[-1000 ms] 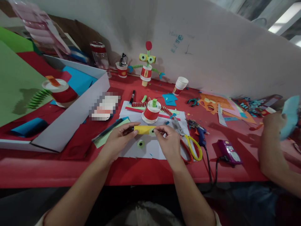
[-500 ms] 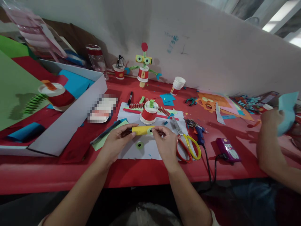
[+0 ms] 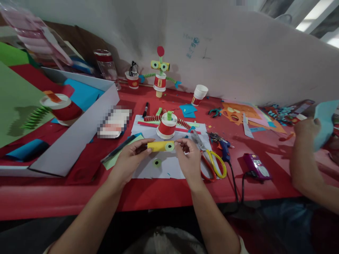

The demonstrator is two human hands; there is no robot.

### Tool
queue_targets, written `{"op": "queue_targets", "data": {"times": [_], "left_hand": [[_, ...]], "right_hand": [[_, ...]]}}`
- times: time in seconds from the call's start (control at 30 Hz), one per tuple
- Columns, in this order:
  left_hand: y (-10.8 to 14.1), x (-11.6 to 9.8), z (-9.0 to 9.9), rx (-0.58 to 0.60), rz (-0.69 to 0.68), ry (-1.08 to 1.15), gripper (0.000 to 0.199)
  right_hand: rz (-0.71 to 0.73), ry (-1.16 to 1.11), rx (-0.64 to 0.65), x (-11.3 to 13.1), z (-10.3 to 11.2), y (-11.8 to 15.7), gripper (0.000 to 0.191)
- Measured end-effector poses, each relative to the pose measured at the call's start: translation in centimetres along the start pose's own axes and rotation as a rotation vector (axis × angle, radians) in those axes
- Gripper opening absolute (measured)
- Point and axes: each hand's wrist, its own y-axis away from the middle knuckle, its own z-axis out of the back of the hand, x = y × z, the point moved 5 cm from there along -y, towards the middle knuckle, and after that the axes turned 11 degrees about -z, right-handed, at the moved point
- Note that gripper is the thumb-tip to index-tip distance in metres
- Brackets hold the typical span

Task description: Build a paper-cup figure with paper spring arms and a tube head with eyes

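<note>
A yellow paper tube (image 3: 156,146) lies level between my hands, above a white sheet (image 3: 148,172). My left hand (image 3: 132,155) grips its left end between thumb and fingers. At the right end, my right hand (image 3: 187,155) pinches with bent fingers. Near that end, a round paper eye (image 3: 170,146), pale green with a black centre, sits on the tube. A second paper eye (image 3: 157,163) rests on the sheet below. Just behind the tube stands an upside-down red and white paper cup (image 3: 166,128) with folded red paper arms and a green folded strip on top.
Scissors (image 3: 213,164) and a glue gun (image 3: 225,150) with a cord lie to the right, beside a purple box (image 3: 256,167). A finished cup figure (image 3: 160,82) stands behind. A white box (image 3: 79,141) is at left. Another person's hand (image 3: 307,128) holds blue paper at right.
My right fingers have shifted slightly right, off the face of the paper eye to the tube's end, so the whole eye shows. My left hand keeps its hold.
</note>
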Motion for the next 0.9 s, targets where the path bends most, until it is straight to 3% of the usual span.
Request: {"op": "queue_targets", "data": {"times": [0.1, 0.37, 0.9], "left_hand": [[0.0, 0.0, 0.1, -0.004, -0.007, -0.015, 0.052], [0.0, -0.1, 0.1, -0.010, -0.024, -0.023, 0.050], [0.0, -0.3, -0.4, 0.049, -0.040, -0.001, 0.052]], "right_hand": [[-0.057, -0.066, 0.004, -0.7, 0.4, 0.0, 0.014], [-0.254, -0.224, 0.200, -2.3, -0.9, 0.6, 0.023], [-0.240, -0.324, 0.226, -2.5, -1.4, 0.7, 0.021]]}}
